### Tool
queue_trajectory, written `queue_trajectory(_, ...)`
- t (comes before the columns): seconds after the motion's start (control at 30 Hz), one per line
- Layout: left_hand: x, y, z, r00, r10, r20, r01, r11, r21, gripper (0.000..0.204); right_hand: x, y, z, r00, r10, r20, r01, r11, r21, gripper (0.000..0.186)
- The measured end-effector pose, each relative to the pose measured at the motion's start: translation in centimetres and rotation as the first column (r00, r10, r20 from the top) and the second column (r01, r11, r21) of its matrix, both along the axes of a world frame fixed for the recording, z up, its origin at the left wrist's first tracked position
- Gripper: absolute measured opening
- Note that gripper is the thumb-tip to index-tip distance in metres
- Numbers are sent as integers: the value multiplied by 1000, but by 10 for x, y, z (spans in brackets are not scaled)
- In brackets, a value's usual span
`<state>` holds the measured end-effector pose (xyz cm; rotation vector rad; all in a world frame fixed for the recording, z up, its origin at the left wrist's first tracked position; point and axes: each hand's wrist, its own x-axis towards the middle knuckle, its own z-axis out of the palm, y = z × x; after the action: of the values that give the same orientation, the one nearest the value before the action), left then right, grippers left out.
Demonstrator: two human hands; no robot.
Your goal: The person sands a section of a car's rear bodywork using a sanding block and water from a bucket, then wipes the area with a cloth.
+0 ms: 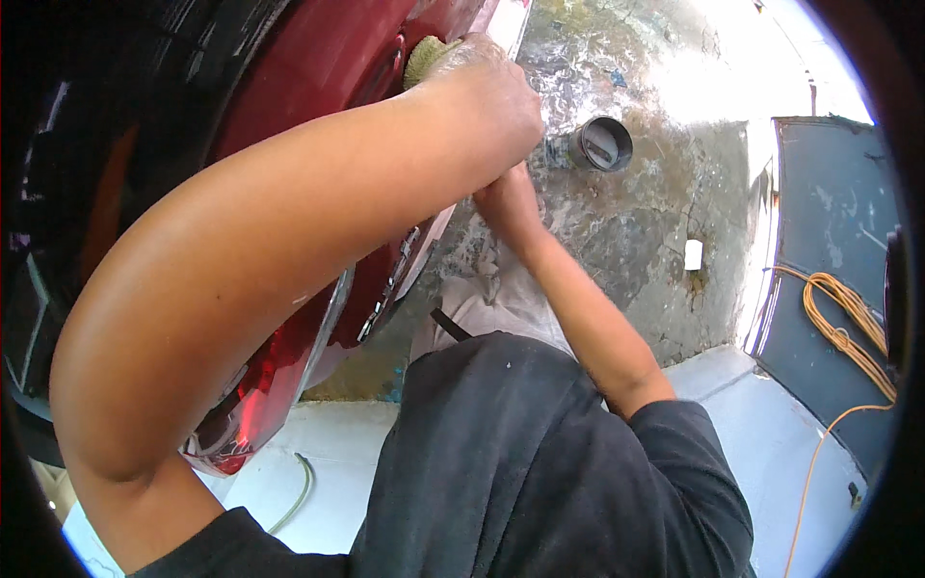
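My left arm reaches across the view to a dark red car body (328, 58). At its end my left hand (493, 91) is closed on a yellow-green sponge (425, 60), which rests against the red panel near its pale lower edge. My right hand (511, 200) sits just beneath the left wrist, close to the car's side. Its fingers are hidden behind the left hand and wrist, so what they do does not show. A dark bucket (581, 146) stands on the wet floor to the right of both hands, with liquid and a dark object inside.
A red and clear car lamp (252, 409) lies below my left forearm. On the right, a coiled orange cord (843, 308) hangs against a blue-grey panel (833, 183). A small white piece (693, 255) lies on the stained floor (655, 183). A green hose (306, 480) is at lower left.
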<state>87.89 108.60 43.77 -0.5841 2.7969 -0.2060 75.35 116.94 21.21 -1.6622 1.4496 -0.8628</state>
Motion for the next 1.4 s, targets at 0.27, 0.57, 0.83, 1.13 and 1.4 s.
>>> queue_trajectory(0.27,-6,5,7,988,145,50,-142,987,-73,21,-3,-6,6,997,77,-23,-80,974,-214,36)
queue_trajectory(0.57,2,3,-2,991,65,-119,-84,984,-158,10,-5,-17,-5,996,55,-65,-64,986,-152,35)
queue_trajectory(0.83,-2,3,-4,989,71,-132,-89,987,-135,8,-19,-31,-12,983,80,-167,-109,979,-172,41)
queue_trajectory(1.13,-1,0,-9,988,53,-144,-71,989,-128,8,-21,-37,-14,994,35,-103,-63,956,-286,28)
queue_trajectory(1.4,-6,-1,-6,990,72,-125,-85,990,-109,7,-40,-44,-16,996,64,-66,-74,986,-153,31)
